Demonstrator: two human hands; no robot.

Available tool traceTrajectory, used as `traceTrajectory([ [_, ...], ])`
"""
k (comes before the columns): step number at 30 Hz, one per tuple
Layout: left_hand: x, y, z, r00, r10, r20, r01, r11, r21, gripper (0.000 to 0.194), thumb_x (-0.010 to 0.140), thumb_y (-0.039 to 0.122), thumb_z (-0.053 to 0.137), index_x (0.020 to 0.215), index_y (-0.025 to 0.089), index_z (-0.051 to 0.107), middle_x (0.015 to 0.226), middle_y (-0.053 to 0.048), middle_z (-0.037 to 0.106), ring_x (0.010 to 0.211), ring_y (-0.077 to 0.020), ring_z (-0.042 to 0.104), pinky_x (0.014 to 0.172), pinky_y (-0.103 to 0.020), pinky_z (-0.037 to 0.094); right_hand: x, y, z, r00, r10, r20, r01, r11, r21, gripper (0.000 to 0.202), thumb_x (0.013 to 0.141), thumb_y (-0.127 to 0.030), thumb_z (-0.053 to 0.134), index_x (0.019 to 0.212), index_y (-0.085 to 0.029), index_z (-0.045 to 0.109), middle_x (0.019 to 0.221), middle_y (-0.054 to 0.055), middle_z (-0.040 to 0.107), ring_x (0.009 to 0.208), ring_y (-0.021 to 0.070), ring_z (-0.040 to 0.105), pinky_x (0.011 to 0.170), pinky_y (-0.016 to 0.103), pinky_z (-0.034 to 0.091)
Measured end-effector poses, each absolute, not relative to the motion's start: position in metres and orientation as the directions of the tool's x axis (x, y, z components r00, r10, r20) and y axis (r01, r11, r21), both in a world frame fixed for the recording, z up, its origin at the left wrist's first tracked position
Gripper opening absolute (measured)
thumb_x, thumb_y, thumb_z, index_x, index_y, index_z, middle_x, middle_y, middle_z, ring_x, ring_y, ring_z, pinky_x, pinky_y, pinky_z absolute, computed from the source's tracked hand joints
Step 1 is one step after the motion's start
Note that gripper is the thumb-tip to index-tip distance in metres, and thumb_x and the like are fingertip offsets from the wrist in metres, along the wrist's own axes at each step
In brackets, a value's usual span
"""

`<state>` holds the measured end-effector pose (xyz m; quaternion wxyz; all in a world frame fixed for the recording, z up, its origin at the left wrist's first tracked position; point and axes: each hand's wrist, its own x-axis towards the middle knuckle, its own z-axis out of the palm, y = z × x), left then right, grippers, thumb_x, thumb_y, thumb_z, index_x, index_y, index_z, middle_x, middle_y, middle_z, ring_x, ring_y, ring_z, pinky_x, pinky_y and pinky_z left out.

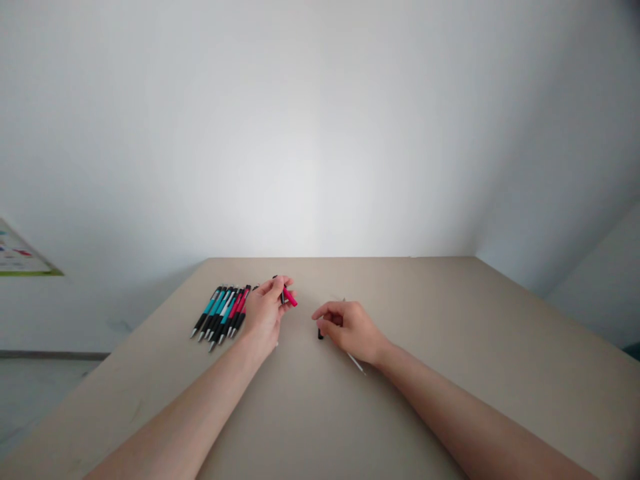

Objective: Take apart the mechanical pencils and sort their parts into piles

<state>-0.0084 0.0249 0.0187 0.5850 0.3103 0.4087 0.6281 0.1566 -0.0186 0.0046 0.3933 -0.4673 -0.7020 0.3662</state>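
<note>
My left hand [267, 310] is closed round a pink pen barrel [290, 297], with a black part beside it between the fingers. My right hand [350, 327] is at the middle of the table, its thumb and index finger curled at a small black piece [321, 334]; whether they grip it is hard to tell. A thin white refill [357, 363] lies under my right hand and sticks out toward the front. Left of my left hand lies a row of several pens [220, 313], blue, white and pink with black grips.
The beige table [425, 307] meets a white wall [320, 133] at its back edge. A poster [23, 253] with a green lower border hangs at the far left.
</note>
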Motion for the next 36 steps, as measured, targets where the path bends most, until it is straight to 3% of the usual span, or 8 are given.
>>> traceTrajectory([
  [7,-0.009,0.028,0.011,-0.131,0.986,-0.098,-0.484,0.023,0.875,0.027,0.064,0.03,0.075,0.081,0.012,0.063,0.08,-0.003,0.067,0.054,-0.0089,0.059,0.05,-0.022,0.047,0.149,-0.031,0.013,-0.432,0.834,0.344,0.486,0.536,-0.69,0.021,0.077,-0.012,0.05,0.085,-0.017,0.069,0.061,0.0,0.062,0.051,0.0104,0.051,0.052,0.022,0.039],
  [12,-0.01,0.028,0.015,-0.162,0.982,-0.091,-0.491,0.0,0.871,0.023,0.067,0.027,0.073,0.081,0.012,0.063,0.079,-0.002,0.066,0.052,-0.0074,0.058,0.049,-0.02,0.047,0.144,-0.038,0.019,-0.562,0.718,0.41,0.447,0.681,-0.58,0.023,0.082,-0.011,0.049,0.09,-0.017,0.069,0.077,0.005,0.067,0.063,0.0131,0.057,0.062,0.023,0.044],
  [16,-0.011,0.028,0.017,-0.184,0.978,-0.099,-0.504,-0.008,0.864,0.021,0.068,0.026,0.073,0.081,0.012,0.063,0.08,-0.003,0.066,0.052,-0.007,0.058,0.05,-0.02,0.048,0.139,-0.044,0.019,-0.664,0.646,0.376,0.441,0.745,-0.501,0.028,0.085,-0.009,0.045,0.098,-0.017,0.068,0.09,0.009,0.068,0.08,0.0174,0.062,0.074,0.026,0.047],
  [20,-0.011,0.028,0.018,-0.187,0.978,-0.089,-0.504,-0.018,0.864,0.019,0.069,0.026,0.073,0.081,0.013,0.064,0.081,-0.002,0.067,0.053,-0.0068,0.058,0.05,-0.02,0.047,0.132,-0.051,0.02,-0.702,0.623,0.345,0.447,0.762,-0.468,0.042,0.079,0.0,0.04,0.11,-0.017,0.063,0.117,0.01,0.061,0.099,0.0192,0.06,0.084,0.027,0.046],
  [23,-0.011,0.028,0.02,-0.195,0.978,-0.076,-0.505,-0.033,0.863,0.021,0.068,0.027,0.073,0.08,0.013,0.064,0.081,-0.002,0.067,0.054,-0.007,0.058,0.052,-0.02,0.047,0.127,-0.055,0.022,-0.721,0.628,0.293,0.478,0.757,-0.446,0.05,0.072,0.003,0.043,0.114,-0.017,0.061,0.127,0.01,0.054,0.099,0.0213,0.06,0.081,0.027,0.046],
  [27,-0.01,0.029,0.022,-0.202,0.977,-0.066,-0.509,-0.047,0.859,0.026,0.065,0.029,0.076,0.081,0.012,0.064,0.082,-0.003,0.067,0.054,-0.0075,0.058,0.051,-0.021,0.047,0.125,-0.059,0.027,-0.731,0.649,0.21,0.517,0.728,-0.449,0.045,0.071,0.001,0.046,0.109,-0.018,0.061,0.123,0.008,0.057,0.087,0.0199,0.062,0.071,0.025,0.045],
  [36,-0.01,0.029,0.023,-0.222,0.972,-0.079,-0.526,-0.051,0.849,0.023,0.065,0.026,0.075,0.079,0.011,0.064,0.081,-0.005,0.066,0.055,-0.0088,0.059,0.051,-0.021,0.047,0.123,-0.059,0.027,-0.736,0.659,0.156,0.541,0.711,-0.449,0.042,0.077,-0.003,0.047,0.114,-0.02,0.057,0.12,0.006,0.059,0.096,0.0194,0.059,0.078,0.025,0.044],
])
